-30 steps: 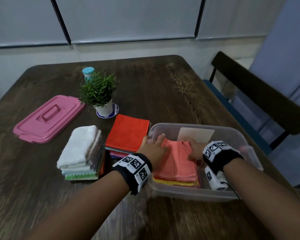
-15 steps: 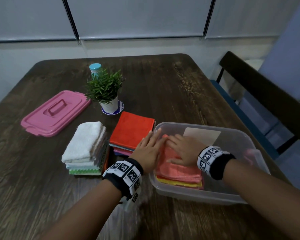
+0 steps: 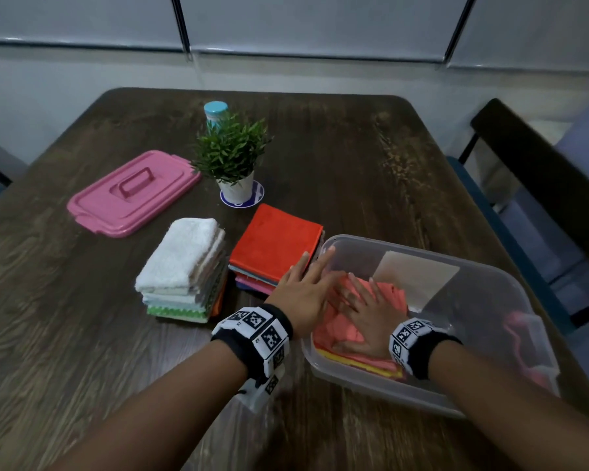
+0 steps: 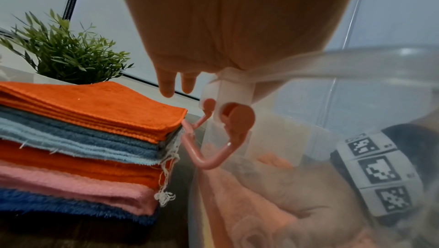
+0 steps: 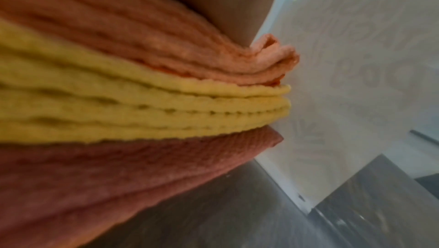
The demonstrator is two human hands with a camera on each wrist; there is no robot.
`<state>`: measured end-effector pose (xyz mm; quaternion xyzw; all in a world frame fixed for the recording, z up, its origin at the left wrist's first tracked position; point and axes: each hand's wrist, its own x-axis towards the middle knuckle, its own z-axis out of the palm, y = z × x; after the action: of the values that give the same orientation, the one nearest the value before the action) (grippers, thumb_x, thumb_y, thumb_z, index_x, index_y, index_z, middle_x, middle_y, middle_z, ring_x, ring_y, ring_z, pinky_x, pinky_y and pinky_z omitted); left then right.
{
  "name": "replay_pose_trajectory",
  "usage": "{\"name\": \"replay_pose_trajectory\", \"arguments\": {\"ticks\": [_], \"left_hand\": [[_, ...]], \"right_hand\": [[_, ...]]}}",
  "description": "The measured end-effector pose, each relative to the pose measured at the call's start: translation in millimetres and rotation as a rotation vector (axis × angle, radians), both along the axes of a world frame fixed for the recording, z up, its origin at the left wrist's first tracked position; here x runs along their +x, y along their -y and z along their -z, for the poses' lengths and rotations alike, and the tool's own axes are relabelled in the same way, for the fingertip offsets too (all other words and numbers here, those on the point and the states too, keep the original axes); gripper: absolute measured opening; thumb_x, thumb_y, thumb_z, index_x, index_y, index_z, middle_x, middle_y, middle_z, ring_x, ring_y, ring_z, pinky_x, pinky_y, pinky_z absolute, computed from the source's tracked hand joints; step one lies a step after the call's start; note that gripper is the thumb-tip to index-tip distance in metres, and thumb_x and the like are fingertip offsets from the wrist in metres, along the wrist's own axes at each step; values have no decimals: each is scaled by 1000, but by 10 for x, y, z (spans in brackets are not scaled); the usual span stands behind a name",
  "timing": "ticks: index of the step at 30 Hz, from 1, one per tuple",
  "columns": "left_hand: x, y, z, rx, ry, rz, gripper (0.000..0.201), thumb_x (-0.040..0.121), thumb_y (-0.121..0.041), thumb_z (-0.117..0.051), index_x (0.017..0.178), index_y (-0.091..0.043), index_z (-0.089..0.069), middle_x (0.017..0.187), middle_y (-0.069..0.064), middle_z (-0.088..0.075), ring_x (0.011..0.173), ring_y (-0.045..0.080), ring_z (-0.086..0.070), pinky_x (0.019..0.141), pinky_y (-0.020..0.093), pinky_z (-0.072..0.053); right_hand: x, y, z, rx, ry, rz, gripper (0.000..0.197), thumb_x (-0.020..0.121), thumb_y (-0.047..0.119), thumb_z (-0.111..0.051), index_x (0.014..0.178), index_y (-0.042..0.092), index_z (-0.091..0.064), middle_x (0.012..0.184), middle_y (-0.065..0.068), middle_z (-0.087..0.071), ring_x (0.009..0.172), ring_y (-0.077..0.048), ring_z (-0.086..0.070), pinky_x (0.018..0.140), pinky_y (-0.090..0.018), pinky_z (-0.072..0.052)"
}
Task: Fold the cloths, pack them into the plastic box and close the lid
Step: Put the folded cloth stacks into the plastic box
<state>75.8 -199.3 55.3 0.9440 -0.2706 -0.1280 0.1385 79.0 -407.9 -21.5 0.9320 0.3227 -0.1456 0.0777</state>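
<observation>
Fingers point(image 3: 356, 294) of right hand point(image 3: 371, 317) straight and spread, pressed flat on salmon cloth point(image 3: 393, 295), gripping nothing. Left hand point(image 3: 303, 287) just beside it, fingers extended and slack, reaching over near-left corner of plastic box point(image 3: 490, 334); index tip at the rim, nothing held.

Salmon cloth tops a stack inside the box, against the left wall. Below it per right wrist view: yellow cloth point(image 5: 166, 105), then a reddish-pink cloth point(image 5: 118, 173) at the bottom. Layers folded, edges roughly flush, top corner of salmon bunched up slightly. Right half of box floor bare apart from a pale square sticker or card point(image 3: 419, 277) on the far wall; which side of the wall, cannot tell. Pink latch point(image 4: 213, 150) hangs at box's left end; another pink part blurred at right end.

Outside, touching or nearly touching left wall: orange-topped stack point(image 3: 276, 246), with blue, orange, pink, dark blue layers under. Left of that, small gap, white-topped stack point(image 3: 184, 256). Pink lid point(image 3: 133, 193) well apart at far left, handle up. Potted plant point(image 3: 233, 158) on a coaster between lid and orange stack, teal-capped bottle point(image 3: 215, 112) behind.

Table point(image 3: 337, 158) open on far side and near-left. Box's right end close to table's right edge; dark chair point(image 3: 541, 185) beyond it.
</observation>
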Motion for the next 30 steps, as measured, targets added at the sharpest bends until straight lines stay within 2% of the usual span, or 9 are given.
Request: {"name": "replay_pose_trajectory", "arguments": {"ticks": [5, 8, 10, 12, 14, 17, 19, 23, 30], "left_hand": [[25, -14, 50, -11, -1, -6, 52, 101, -29, -29, 150, -38, -15, 159, -8, 20, 146, 36, 10, 118, 56, -10], [4, -6, -8, -5, -32, -20, 52, 101, -28, -29, 150, -38, -14, 158, -10, 22, 146, 35, 12, 118, 54, -9], [8, -6, 14, -1, -31, -12, 52, 99, -33, -25, 150, -38, -13, 158, -10, 22, 146, 35, 11, 118, 56, -10], [31, -10, 59, 2, -14, 4, 59, 91, -44, -14, 149, -40, -11, 157, -11, 23, 147, 34, 8, 117, 57, -13], [52, -11, 104, 14, -26, 9, 62, 88, -47, -11, 150, -41, -7, 157, -12, 24, 147, 34, 8, 117, 56, -14], [48, -17, 91, 10, -20, 8, 62, 88, -44, -13, 150, -40, -7, 157, -11, 23, 147, 34, 9, 117, 56, -13], [35, -17, 74, -5, -23, 3, 57, 97, -30, -25, 149, -41, -7, 157, -11, 23, 146, 35, 10, 116, 57, -12], [-26, -3, -57, -27, -67, -21, 53, 102, -29, -25, 150, -44, -8, 157, -13, 22, 145, 36, 12, 117, 55, -7], [-43, 8, -107, -16, -83, -24, 50, 102, -33, -26, 150, -42, -13, 158, -13, 20, 145, 39, 10, 116, 55, -7]], "right_hand": [[17, -7, 100, 96, 17, 6, 93, 78, 89, -12, 143, 37, 31, 158, -1, 14, 146, -36, 11, 115, -57, 3], [15, -20, 57, 51, 13, 4, 92, 75, 90, -7, 141, 39, 33, 156, 1, 20, 146, -32, 18, 114, -54, 8], [23, -10, -40, 39, 9, -10, 97, 76, 89, -7, 150, 30, 13, 158, -2, 12, 147, -33, 12, 116, -54, 7], [23, -2, -181, -3, 1, -21, 95, 83, 84, -16, 151, 19, -24, 159, -10, -18, 146, -38, -9, 115, -54, -4], [-8, 61, -232, -9, 11, 3, 86, 86, 81, -20, 145, 21, -39, 154, -12, -32, 143, -40, -23, 109, -55, -11], [-92, 148, -190, 54, 20, 28, 82, 85, 83, -19, 152, 36, -13, 162, -4, -4, 146, -40, -6, 110, -59, -4], [-161, 192, -134, 94, 28, 64, 83, 82, 86, -18, 151, 44, 4, 162, 1, 11, 146, -41, 7, 110, -63, 3], [-181, 193, -122, -35, -36, 110, 82, 70, 90, -6, 131, 54, 37, 150, 5, 42, 138, -42, 32, 109, -62, 17], [-143, 151, -40, -90, -117, 104, 81, 63, 91, 3, 127, 56, 40, 141, 8, 52, 131, -44, 41, 107, -64, 21]]}}
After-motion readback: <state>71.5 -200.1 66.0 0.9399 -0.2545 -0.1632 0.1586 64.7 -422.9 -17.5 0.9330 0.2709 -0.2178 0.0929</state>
